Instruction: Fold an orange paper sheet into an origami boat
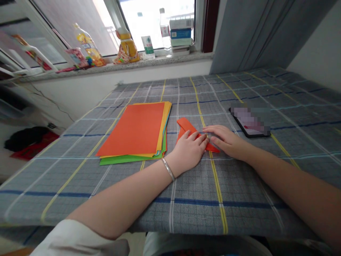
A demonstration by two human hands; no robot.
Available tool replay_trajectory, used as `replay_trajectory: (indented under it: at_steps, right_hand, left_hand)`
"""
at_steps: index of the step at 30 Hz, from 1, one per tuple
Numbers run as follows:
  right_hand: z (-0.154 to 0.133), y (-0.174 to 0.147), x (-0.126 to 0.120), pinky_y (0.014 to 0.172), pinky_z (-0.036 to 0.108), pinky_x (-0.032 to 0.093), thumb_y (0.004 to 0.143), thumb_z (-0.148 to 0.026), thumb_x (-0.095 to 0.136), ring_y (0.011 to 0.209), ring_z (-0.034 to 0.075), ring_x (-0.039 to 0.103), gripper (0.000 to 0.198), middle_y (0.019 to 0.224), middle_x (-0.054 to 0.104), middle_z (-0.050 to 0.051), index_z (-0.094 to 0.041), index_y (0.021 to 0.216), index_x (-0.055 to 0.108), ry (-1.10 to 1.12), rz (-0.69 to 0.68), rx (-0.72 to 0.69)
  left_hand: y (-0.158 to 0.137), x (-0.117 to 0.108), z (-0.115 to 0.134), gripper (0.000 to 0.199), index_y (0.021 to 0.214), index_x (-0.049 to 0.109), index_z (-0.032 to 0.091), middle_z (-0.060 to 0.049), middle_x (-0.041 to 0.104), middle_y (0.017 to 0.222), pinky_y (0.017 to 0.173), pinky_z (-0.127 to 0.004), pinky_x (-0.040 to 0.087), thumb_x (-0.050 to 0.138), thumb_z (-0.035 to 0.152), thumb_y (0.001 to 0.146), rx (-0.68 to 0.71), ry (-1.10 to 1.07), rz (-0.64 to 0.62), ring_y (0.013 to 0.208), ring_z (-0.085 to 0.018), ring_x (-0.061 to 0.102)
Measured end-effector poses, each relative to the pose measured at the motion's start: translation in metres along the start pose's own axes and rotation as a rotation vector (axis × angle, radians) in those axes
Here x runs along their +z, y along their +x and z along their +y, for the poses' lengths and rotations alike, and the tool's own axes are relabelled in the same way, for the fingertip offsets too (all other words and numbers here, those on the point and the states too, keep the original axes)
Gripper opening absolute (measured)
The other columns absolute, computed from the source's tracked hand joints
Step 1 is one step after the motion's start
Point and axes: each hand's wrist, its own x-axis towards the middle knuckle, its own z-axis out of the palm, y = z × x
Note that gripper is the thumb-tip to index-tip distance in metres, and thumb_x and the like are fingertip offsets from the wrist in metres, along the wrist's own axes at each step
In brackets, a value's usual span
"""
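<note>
The left grip (189, 151), palm down, fingers flat, lies over folded orange paper (189, 126); the right grip (227, 140), thumb and fingers apart, is at its right end. Leftward lie stacked coloured sheets (135, 128); beyond the right, a phone (250, 124) on the tabletop (194, 193).

Laying the left hand (189, 151) flat over a folded orange paper (185, 124), with a silvery bangle (168, 169) around the wrist. Holding the right hand (227, 141), loosely extended, just beside the paper's right end, with contact hard to tell. Working on a grey checked tablecloth (195, 193), between a stack of coloured sheets (133, 128) topped with orange on the left and a dark-edged phone (246, 124) with a blurred screen on the right. Showing, beyond, a windowsill (161, 60) with a clear bottle (165, 32) and stacked boxes (181, 34).
</note>
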Motion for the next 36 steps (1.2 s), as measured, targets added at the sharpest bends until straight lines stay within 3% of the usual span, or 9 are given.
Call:
replay_trajectory:
  at_steps: [3, 7, 12, 14, 20, 23, 28, 36]
  right_hand:
    - [-0.006, -0.001, -0.010, 0.101, 0.044, 0.043, 0.092, -0.037, 0.054, 0.116, 0.025, 0.057, 0.030, 0.119, 0.066, 0.010, -0.020, 0.115, 0.061, -0.023, -0.008, -0.068]
    - [-0.011, -0.002, -0.015, 0.089, 0.040, 0.047, 0.080, -0.033, 0.069, 0.099, 0.025, 0.060, 0.021, 0.100, 0.068, 0.007, -0.021, 0.097, 0.063, -0.204, -0.138, -0.092]
    - [-0.016, -0.005, -0.012, 0.079, 0.035, 0.046, 0.090, -0.035, 0.059, 0.093, 0.023, 0.061, 0.015, 0.095, 0.067, 0.007, -0.021, 0.089, 0.065, -0.355, -0.200, -0.075]
    - [-0.018, -0.006, -0.013, 0.075, 0.034, 0.045, 0.091, -0.034, 0.057, 0.090, 0.022, 0.061, 0.016, 0.094, 0.067, 0.006, -0.021, 0.088, 0.066, -0.392, -0.200, -0.064]
    - [-0.014, -0.005, -0.011, 0.061, 0.029, 0.038, 0.090, -0.033, 0.056, 0.070, 0.016, 0.058, 0.020, 0.077, 0.063, 0.002, -0.021, 0.075, 0.063, -0.257, -0.217, 0.111]
    - [-0.009, -0.002, -0.007, 0.057, 0.028, 0.036, 0.088, -0.031, 0.057, 0.062, 0.014, 0.053, 0.023, 0.067, 0.060, -0.001, -0.021, 0.068, 0.057, -0.112, -0.223, 0.254]
    - [-0.008, 0.000, -0.003, 0.055, 0.029, 0.033, 0.085, -0.032, 0.058, 0.061, 0.014, 0.053, 0.020, 0.067, 0.063, -0.001, -0.022, 0.068, 0.056, -0.152, -0.217, 0.351]
    - [-0.013, -0.003, -0.002, 0.050, 0.029, 0.033, 0.081, -0.037, 0.063, 0.054, 0.014, 0.056, 0.021, 0.060, 0.065, -0.002, -0.024, 0.065, 0.060, -0.250, -0.088, 0.369]
  left_hand:
    - [0.007, 0.004, 0.005, 0.043, 0.138, 0.050, 0.010, -0.014, 0.055, 0.141, 0.105, -0.050, 0.041, 0.038, 0.028, 0.101, -0.119, -0.015, 0.001, 0.127, -0.031, 0.051]
    - [0.006, 0.009, 0.001, 0.044, 0.137, 0.051, 0.014, -0.013, 0.051, 0.144, 0.102, -0.046, 0.045, 0.042, 0.036, 0.100, -0.125, -0.118, 0.057, 0.125, -0.029, 0.052]
    - [-0.011, 0.006, -0.016, 0.040, 0.136, 0.053, 0.015, -0.014, 0.051, 0.143, 0.112, -0.050, 0.037, 0.045, 0.028, 0.099, 0.064, -0.233, 0.040, 0.139, -0.030, 0.039]
    - [-0.017, 0.002, -0.023, 0.039, 0.135, 0.055, 0.014, -0.013, 0.053, 0.141, 0.113, -0.046, 0.038, 0.045, 0.027, 0.098, 0.134, -0.266, 0.032, 0.136, -0.027, 0.043]
    - [-0.013, -0.005, -0.028, 0.030, 0.115, 0.070, 0.015, -0.010, 0.067, 0.115, 0.100, -0.038, 0.050, 0.047, 0.025, 0.097, 0.129, -0.317, 0.051, 0.108, -0.022, 0.062]
    - [-0.011, -0.005, -0.026, 0.029, 0.110, 0.071, 0.012, -0.010, 0.069, 0.112, 0.099, -0.036, 0.050, 0.047, 0.023, 0.097, 0.094, -0.355, 0.049, 0.105, -0.021, 0.064]
    - [-0.011, -0.010, -0.026, 0.027, 0.105, 0.071, 0.011, -0.009, 0.072, 0.106, 0.097, -0.034, 0.050, 0.047, 0.022, 0.097, 0.074, -0.390, 0.002, 0.101, -0.020, 0.066]
    - [-0.012, -0.013, -0.024, 0.035, 0.129, 0.061, 0.019, -0.010, 0.065, 0.111, 0.097, -0.036, 0.049, 0.044, 0.026, 0.099, 0.136, -0.269, -0.047, 0.108, -0.021, 0.061]
